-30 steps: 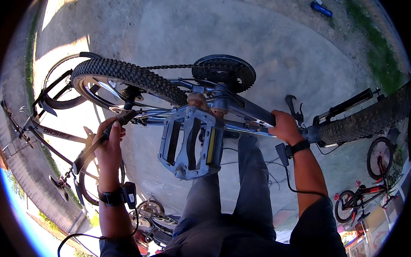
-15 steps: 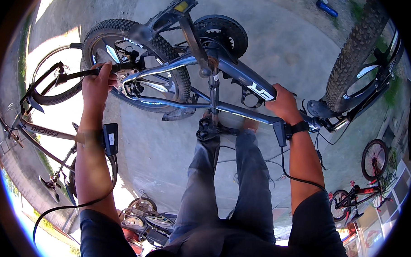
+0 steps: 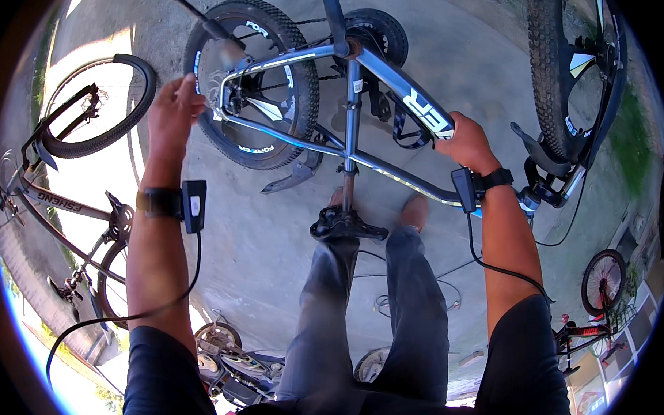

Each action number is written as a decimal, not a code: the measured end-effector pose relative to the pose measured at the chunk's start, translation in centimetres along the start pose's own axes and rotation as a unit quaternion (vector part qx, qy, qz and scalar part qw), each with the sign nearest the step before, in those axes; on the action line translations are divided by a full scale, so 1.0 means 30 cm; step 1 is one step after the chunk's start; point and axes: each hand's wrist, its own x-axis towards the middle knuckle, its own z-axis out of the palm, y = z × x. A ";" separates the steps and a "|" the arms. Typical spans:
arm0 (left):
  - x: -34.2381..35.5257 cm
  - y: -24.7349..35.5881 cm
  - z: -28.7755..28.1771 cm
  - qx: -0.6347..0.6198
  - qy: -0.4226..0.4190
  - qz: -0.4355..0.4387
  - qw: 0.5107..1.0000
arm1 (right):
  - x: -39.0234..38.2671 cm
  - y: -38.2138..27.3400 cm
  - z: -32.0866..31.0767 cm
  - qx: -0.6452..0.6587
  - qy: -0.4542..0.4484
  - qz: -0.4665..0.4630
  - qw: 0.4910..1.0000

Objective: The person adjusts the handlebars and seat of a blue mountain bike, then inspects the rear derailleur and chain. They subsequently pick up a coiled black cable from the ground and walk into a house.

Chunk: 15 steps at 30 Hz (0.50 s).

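A dark blue bicycle [image 3: 395,78] stands upside down before me, its saddle [image 3: 342,226] low by my feet. My right hand [image 3: 466,143] is closed round the frame's thick lettered tube. My left hand [image 3: 176,110] hangs just left of the rear wheel [image 3: 306,97], fingers loosely bent and apart, nothing seen in them. A dark bar [image 3: 185,5] with a thicker end slants up and left from beside the rear axle; a blurred patch covers its lower part. Up from the bottom bracket runs a crank arm [image 3: 335,21]. The knobbly front wheel [image 3: 549,76] is at the far right.
Another bicycle [image 3: 76,206] lies along the left, its wheel [image 3: 141,120] near my left hand. A red and black small bicycle [image 3: 598,330] is at the lower right. Behind my legs stands a motorcycle [image 3: 238,369]. A thin cable [image 3: 447,274] trails over the concrete.
My left hand has let go of the dark bar, which has swung up and away. The crank arm has moved higher in view. My right hand keeps its hold on the frame.
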 end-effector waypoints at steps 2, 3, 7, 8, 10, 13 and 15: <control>-0.118 -0.077 0.027 0.022 -0.045 -0.004 0.999 | 0.014 -0.014 -0.024 -0.009 -0.034 0.045 0.998; -0.198 -0.153 0.047 0.001 -0.060 -0.001 0.998 | 0.006 -0.019 -0.027 -0.016 -0.056 0.067 0.996; -0.438 -0.433 0.080 0.136 -0.132 -0.030 0.982 | 0.022 0.049 -0.003 0.023 -0.083 0.127 0.988; -0.482 -0.529 0.102 0.112 -0.143 -0.053 0.982 | 0.056 0.171 0.050 0.026 -0.075 0.090 0.993; -0.596 -0.597 0.103 0.142 -0.199 -0.105 0.964 | 0.070 0.165 0.093 0.064 -0.102 0.122 0.985; -0.669 -0.561 0.064 0.164 -0.346 -0.193 0.903 | 0.048 0.245 0.192 0.013 -0.084 0.133 0.987; -0.645 -0.595 0.037 0.180 -0.367 -0.200 0.891 | 0.051 0.185 0.220 0.059 -0.141 0.171 0.973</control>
